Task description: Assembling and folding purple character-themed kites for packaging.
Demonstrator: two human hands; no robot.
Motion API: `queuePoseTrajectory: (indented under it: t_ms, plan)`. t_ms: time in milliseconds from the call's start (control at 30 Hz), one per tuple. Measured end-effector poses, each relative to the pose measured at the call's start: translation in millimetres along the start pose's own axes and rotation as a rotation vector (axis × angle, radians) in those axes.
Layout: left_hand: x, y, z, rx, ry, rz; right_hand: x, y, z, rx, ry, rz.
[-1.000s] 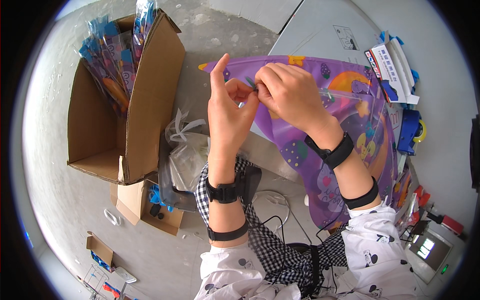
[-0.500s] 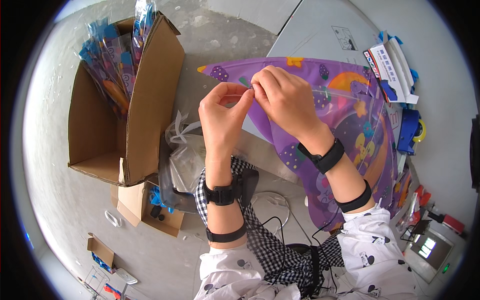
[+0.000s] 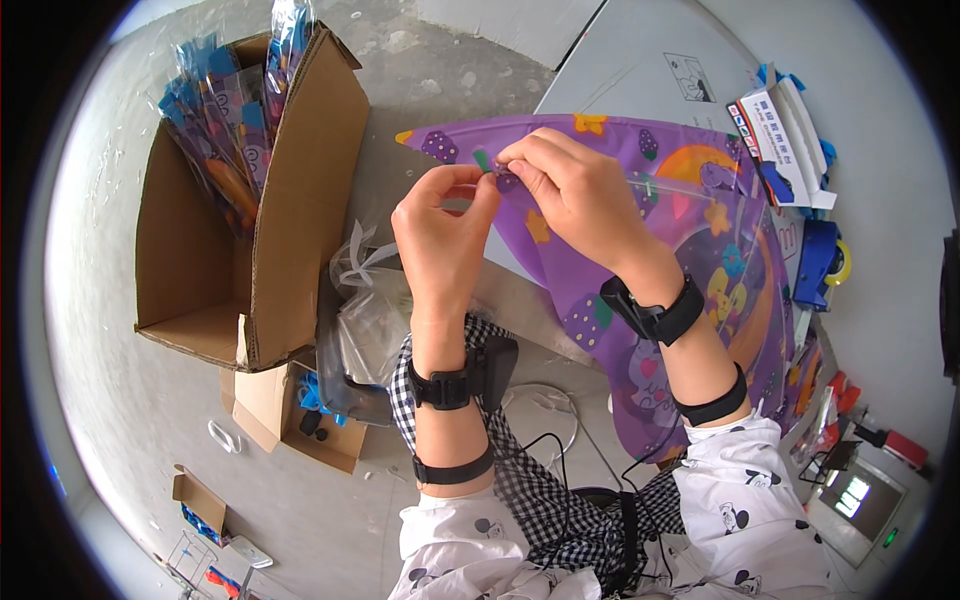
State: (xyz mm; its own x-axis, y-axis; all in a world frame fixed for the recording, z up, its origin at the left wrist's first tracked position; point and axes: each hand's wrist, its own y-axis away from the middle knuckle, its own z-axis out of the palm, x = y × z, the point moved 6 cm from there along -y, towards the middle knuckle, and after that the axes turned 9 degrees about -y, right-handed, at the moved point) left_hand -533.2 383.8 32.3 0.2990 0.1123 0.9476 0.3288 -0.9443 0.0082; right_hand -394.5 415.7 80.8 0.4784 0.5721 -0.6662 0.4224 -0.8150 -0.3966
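Observation:
A large purple sheet (image 3: 545, 258), triangular and kite-like, is printed with stars, berries and cartoon figures. It lies partly over the grey-white table and hangs down along my right forearm. A clear plastic layer covers part of it. My left hand (image 3: 440, 240) is closed in a pinch, thumb against forefinger, over the sheet's far left part. Close beside it, my right hand (image 3: 590, 205) pinches as well, its fingertips just right of the left ones. Something tiny seems to be between the fingertips, too small to make out. Black straps circle both forearms.
On the left stands a cardboard box (image 3: 310, 190) holding several bagged purple-and-blue packages (image 3: 225, 130). A smaller carton (image 3: 335, 440) sits below it. At right on the table (image 3: 640, 70) are a white carton (image 3: 785, 150) and a blue tape dispenser (image 3: 818, 262).
My fingertips have drawn slightly apart and shifted a little left. My right wrist has turned slightly, and the sheet's hanging part has moved a little.

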Motion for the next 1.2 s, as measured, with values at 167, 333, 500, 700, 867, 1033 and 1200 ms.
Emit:
queuePoseTrajectory:
  t_ms: [167,333,500,700,867,1033,1200]
  plan:
    - [-0.8,-0.7,-0.1,0.007,0.020,0.007,-9.7,-3.5,-2.5,-0.020,0.128,-0.111]
    - [-3.0,-0.4,0.1,0.002,0.027,0.008,-17.2,-5.9,1.5,0.014,0.243,-0.250]
    - [-0.3,-0.8,-0.2,-0.027,0.000,0.018,-19.7,-7.3,5.6,-0.023,0.352,-0.340]
    - [0.4,-3.2,2.7,-0.056,0.024,0.081,-22.1,-12.2,3.9,0.002,0.299,-0.291]
    - [-2.2,-3.9,4.6,-0.131,-0.007,0.024,-11.2,-6.4,5.7,0.027,0.194,-0.107]
    - [-15.1,-4.6,9.8,-0.143,0.232,-0.064,-1.5,0.4,10.8,0.078,0.018,0.135]
    - [-16.5,-2.0,12.3,-0.178,0.477,-0.175,3.9,5.4,12.3,0.191,-0.153,0.294]
